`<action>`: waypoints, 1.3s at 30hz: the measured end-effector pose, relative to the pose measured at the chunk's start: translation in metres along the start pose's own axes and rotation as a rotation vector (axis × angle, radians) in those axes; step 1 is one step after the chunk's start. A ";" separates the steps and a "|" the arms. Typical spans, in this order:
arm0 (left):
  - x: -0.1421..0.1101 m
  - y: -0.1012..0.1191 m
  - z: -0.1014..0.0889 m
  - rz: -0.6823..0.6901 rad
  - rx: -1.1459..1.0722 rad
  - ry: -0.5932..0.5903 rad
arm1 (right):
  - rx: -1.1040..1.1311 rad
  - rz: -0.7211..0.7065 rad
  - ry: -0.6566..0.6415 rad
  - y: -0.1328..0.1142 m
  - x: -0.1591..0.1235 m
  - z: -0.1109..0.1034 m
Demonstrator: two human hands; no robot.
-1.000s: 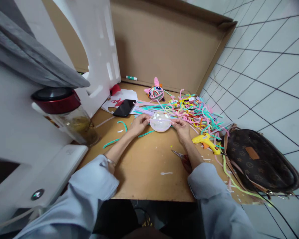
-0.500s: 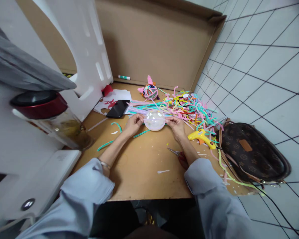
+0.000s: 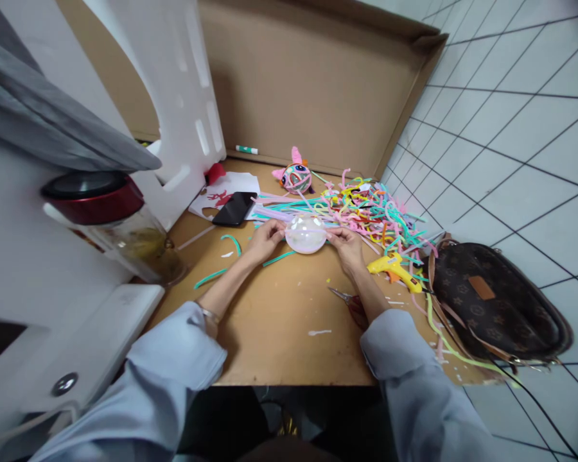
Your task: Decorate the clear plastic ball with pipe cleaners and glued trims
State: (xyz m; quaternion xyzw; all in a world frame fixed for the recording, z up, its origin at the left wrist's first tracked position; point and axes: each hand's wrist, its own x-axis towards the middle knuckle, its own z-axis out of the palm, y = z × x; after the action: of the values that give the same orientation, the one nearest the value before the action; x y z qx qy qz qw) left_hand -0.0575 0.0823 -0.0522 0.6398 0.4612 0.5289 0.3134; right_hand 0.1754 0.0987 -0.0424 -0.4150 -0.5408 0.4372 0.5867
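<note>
Head view:

1. A lidded glass bottle (image 3: 147,240), its cap dark red and black, stands at the left edge of the wooden tabletop (image 3: 279,350), greenish-brown contents inside.
2. Right of it, two loose turquoise pipe cleaners (image 3: 210,278) lie near the left forearm.
3. Further back, a black smartphone (image 3: 236,209) rests partly on a white paper sheet (image 3: 198,204) bearing red marks; a green-and-white marker (image 3: 246,149) lies at the foot of the cardboard panel (image 3: 313,83).
4. The left hand (image 3: 266,240) is nearly closed, thumb and fingertips pinching at the left side of a clear plastic ball (image 3: 305,236).
5. That ball is held between the two hands, in front of the pipe cleaner bundle; whether it also touches the tabletop, I cannot tell.
6. Behind it sits a pink-eared ball figure (image 3: 295,178) with large eyes.
7. Open scissors (image 3: 341,296) lie nearer the person, their red handles partly hidden by the right forearm.
8. The right hand (image 3: 345,248) is likewise narrow, fingertips at the ball's right side.
9. Beyond it spreads a multicoloured pipe cleaner heap (image 3: 376,215), with a yellow glue gun (image 3: 395,271) just in front.
10. Far right, a brown monogrammed handbag (image 3: 503,308) leans over, strap toward the tabletop.
</note>
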 end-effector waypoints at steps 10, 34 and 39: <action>0.000 0.001 0.002 -0.040 -0.085 0.016 | -0.036 0.006 -0.005 0.000 0.001 -0.001; -0.001 0.013 0.005 -0.165 -0.333 0.085 | 0.073 0.090 0.035 -0.013 -0.003 0.003; -0.004 0.019 0.008 -0.245 -0.456 0.060 | 0.069 0.106 0.028 -0.015 -0.004 0.004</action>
State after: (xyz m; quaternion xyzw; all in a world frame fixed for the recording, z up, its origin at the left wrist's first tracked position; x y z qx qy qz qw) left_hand -0.0454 0.0719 -0.0391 0.4761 0.4133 0.5961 0.4972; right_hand 0.1726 0.0906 -0.0292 -0.4287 -0.4944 0.4801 0.5842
